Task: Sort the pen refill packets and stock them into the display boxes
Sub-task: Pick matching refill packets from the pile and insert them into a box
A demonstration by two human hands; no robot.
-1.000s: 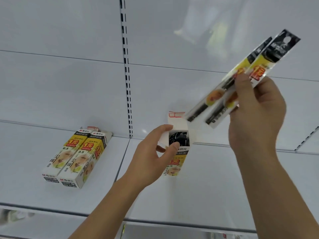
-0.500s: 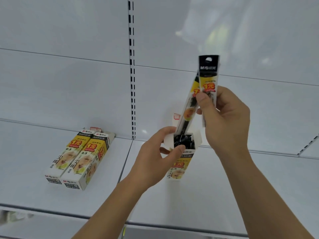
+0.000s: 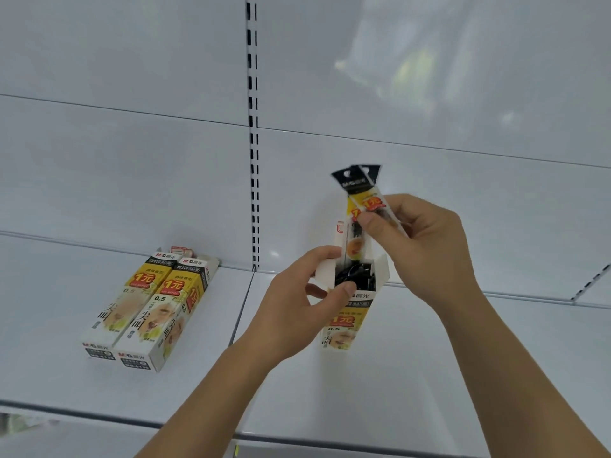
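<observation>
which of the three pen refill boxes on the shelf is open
The upright yellow-and-white box held by the left hand, flaps spread, packets going in. The two boxes lying side by side at left look closed.

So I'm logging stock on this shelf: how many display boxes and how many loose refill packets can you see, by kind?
Closed display boxes lying flat: 2
Open display box, steadied by left hand: 1
Refill packets in right hand: 2
Total: 5
</observation>
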